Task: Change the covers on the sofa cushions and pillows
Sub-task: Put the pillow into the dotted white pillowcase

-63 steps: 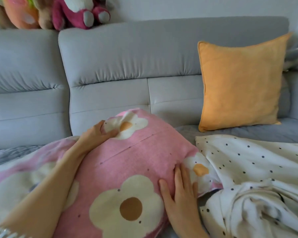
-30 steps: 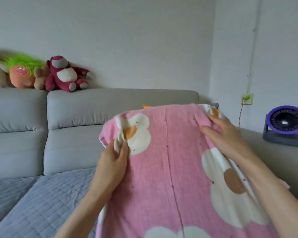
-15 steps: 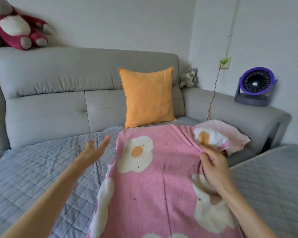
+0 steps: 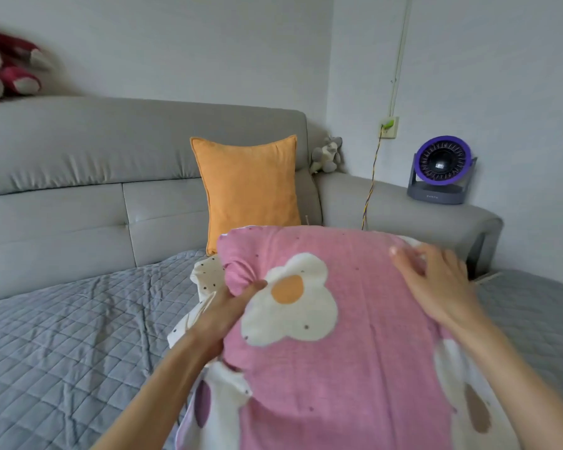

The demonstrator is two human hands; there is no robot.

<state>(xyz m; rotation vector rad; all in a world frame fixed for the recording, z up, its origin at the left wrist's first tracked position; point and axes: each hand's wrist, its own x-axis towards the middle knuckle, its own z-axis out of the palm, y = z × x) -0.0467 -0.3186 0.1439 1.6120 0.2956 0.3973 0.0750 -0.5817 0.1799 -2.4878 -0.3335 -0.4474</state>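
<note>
Half a second ago the pink flower-print cover [image 4: 355, 336] lay flat with the left hand [image 4: 223, 315] lifted clear; now it stands plump over the sofa seat [image 4: 62, 319], and that hand pinches a fold at its left edge. The right hand [image 4: 436, 284] lies spread on the upper right corner, fingers fairly straight, pressing rather than gripping. A dotted white fabric [image 4: 208, 271] peeks out beside the left hand, possibly the old cover, though little of it shows. The filling looks seated, so what remains is probably squaring the corners. The orange pillow [image 4: 251, 190] leans against the backrest behind.
</note>
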